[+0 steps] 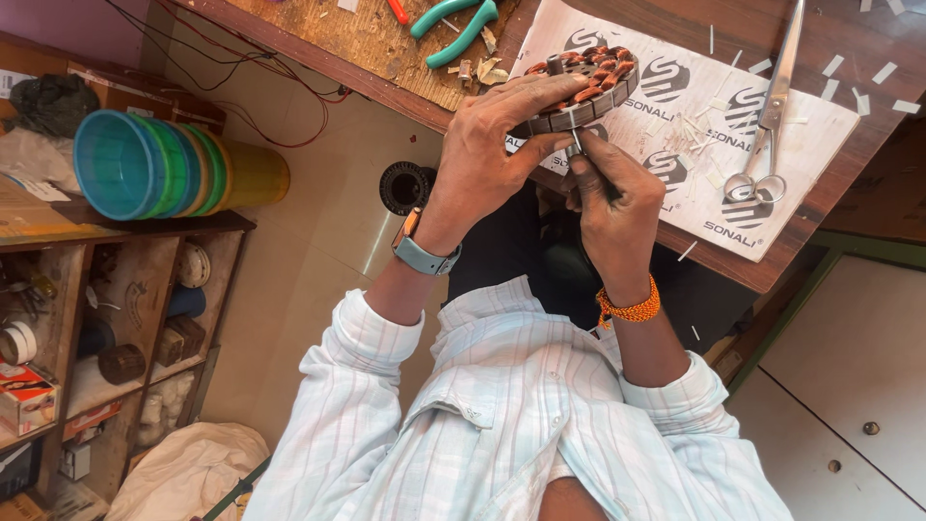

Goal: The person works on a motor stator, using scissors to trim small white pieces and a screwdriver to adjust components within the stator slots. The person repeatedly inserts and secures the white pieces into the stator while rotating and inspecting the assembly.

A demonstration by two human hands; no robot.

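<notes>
A round motor stator with copper-coloured windings rests tilted on the edge of a white printed sheet on the wooden bench. My left hand, with a grey watch on its wrist, grips the stator from the near side, fingers over its rim. My right hand, with an orange bead band on its wrist, pinches a thin dark tool whose light tip touches the stator's lower rim. What the tip does in the slot is hidden by my fingers.
Steel scissors lie on the sheet to the right among several white paper strips. Green-handled pliers lie on the bench beyond. A stack of coloured plastic bowls lies on a cluttered shelf at left. Another dark round part sits on the floor.
</notes>
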